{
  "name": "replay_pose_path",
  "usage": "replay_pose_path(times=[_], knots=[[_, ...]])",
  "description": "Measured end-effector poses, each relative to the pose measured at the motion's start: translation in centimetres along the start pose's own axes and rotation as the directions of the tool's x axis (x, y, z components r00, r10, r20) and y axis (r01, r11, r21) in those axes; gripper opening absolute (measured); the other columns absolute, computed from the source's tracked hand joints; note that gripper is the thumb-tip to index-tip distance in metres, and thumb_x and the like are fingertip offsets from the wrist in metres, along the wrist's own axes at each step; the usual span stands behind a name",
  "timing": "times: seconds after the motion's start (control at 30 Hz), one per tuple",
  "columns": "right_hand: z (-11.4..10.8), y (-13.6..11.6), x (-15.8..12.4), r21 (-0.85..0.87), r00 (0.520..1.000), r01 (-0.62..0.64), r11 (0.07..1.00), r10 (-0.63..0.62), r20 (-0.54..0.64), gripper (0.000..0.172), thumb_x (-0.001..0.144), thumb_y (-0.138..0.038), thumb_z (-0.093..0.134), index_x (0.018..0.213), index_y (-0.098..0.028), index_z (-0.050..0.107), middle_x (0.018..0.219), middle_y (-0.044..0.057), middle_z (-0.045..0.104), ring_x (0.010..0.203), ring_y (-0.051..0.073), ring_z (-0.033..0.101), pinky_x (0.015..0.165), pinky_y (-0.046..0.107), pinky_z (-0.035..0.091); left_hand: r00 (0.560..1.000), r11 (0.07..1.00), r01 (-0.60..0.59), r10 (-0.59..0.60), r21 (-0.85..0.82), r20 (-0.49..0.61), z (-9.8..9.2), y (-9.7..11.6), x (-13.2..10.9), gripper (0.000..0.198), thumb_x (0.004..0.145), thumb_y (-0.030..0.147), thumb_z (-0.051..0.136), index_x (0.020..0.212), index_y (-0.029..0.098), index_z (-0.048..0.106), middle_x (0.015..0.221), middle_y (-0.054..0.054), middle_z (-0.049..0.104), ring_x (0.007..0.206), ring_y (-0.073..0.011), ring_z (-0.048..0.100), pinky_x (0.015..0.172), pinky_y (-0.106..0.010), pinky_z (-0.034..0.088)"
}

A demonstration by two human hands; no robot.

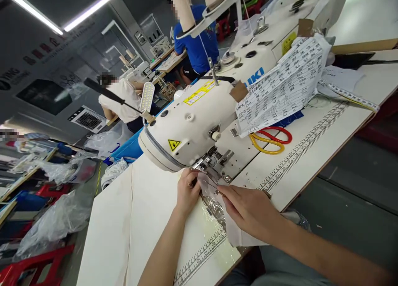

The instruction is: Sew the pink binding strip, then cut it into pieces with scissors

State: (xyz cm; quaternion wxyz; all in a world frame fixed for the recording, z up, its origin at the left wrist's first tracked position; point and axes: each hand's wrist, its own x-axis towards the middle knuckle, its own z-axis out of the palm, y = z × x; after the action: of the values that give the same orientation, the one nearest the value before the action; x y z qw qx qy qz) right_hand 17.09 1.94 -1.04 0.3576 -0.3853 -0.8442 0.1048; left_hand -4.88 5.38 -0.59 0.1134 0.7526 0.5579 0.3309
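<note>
1. Lying under the needle area of one sewing machine (192,111), a single piece of white fabric (205,184) hangs on toward the table's near edge.
2. Right hand (248,211): thumb and forefinger pinching the fabric. Left hand (188,190): fingers curled against its other side; I cannot tell whether they grip it.
3. The fabric is thin and slightly sheer; crinkled clear film (217,209) shines beneath.
4. Two looped handles, one yellow (268,145), one red (281,133), lie beside one creased handwritten sheet (280,86).
5. Two thread cones (183,8) stand above the smooth, rounded machine.
6. Two printed ruler scales (202,259) mark the flat white tabletop (108,228).
7. Beyond, at least three other people sit among machines, under two tube lights (90,11); plastic bags (59,223) sag at left.
</note>
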Motion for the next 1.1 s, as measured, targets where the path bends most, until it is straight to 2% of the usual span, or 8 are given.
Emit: replay_pose_path(times=[0.17,0.3,0.43,0.57,0.73,1.1], knots=[[0.3,0.3,0.1,-0.042,0.997,-0.07,0.997,0.069,-0.047,0.029,0.096,-0.011,0.039,0.118,-0.013,0.06,0.092,0.009,0.076,0.075,0.019,0.072,0.058,0.029,0.049,1.0,0.998,0.009,-0.009,0.063,-0.005,0.1,-0.2,-0.1,0.02,0.092,0.03,0.053,0.08,0.02,0.066,0.087,-0.006,0.069,0.084,-0.019,0.065,0.074,-0.032,0.053],[0.1,0.5,0.6,0.026,0.995,-0.058,0.998,0.06,-0.085,0.029,0.099,-0.015,0.038,0.12,-0.013,0.058,0.093,0.008,0.076,0.074,0.018,0.071,0.059,0.028,0.048,1.0,0.995,-0.01,0.011,0.096,-0.002,0.2,-0.4,-0.1,0.019,0.092,0.03,0.053,0.08,0.02,0.065,0.086,-0.005,0.069,0.084,-0.0186,0.065,0.073,-0.03,0.052],[-0.1,0.4,1.0,0.016,0.998,-0.068,0.998,0.068,0.011,0.026,0.096,-0.011,0.041,0.112,-0.014,0.061,0.082,0.005,0.073,0.069,0.018,0.07,0.053,0.029,0.042,1.0,0.995,-0.019,0.021,0.102,-0.018,0.2,-0.6,-0.2,0.019,0.093,0.03,0.054,0.081,0.02,0.065,0.084,-0.005,0.069,0.084,-0.0185,0.065,0.073,-0.03,0.052],[-0.2,0.4,0.9,0.031,0.995,-0.041,0.999,0.038,0.092,0.024,0.094,-0.01,0.044,0.11,-0.016,0.06,0.084,0.005,0.073,0.072,0.019,0.07,0.056,0.028,0.043,1.0,0.993,-0.019,0.02,0.113,-0.01,0.2,-0.6,-0.1,0.018,0.093,0.032,0.055,0.083,0.02,0.066,0.084,-0.005,0.07,0.083,-0.0186,0.065,0.073,-0.031,0.052],[0.0,0.3,0.8,-0.004,0.995,-0.051,0.999,0.051,0.083,0.023,0.093,-0.01,0.044,0.109,-0.016,0.06,0.088,0.006,0.073,0.074,0.018,0.07,0.058,0.027,0.044,0.998,0.991,-0.059,0.061,0.121,-0.02,0.2,-0.8,-0.2,0.015,0.093,0.028,0.056,0.085,0.02,0.066,0.085,-0.004,0.071,0.083,-0.0181,0.066,0.075,-0.031,0.052],[0.3,0.3,1.0,-0.083,0.995,-0.05,0.995,0.057,0.078,0.021,0.091,-0.01,0.052,0.109,-0.014,0.061,0.082,0.003,0.07,0.071,0.018,0.069,0.055,0.03,0.043,0.995,0.988,-0.078,0.085,0.136,-0.047,0.6,-0.9,-0.3,0.01,0.091,0.026,0.058,0.088,0.021,0.066,0.084,-0.004,0.069,0.083,-0.0182,0.065,0.074,-0.03,0.051]])
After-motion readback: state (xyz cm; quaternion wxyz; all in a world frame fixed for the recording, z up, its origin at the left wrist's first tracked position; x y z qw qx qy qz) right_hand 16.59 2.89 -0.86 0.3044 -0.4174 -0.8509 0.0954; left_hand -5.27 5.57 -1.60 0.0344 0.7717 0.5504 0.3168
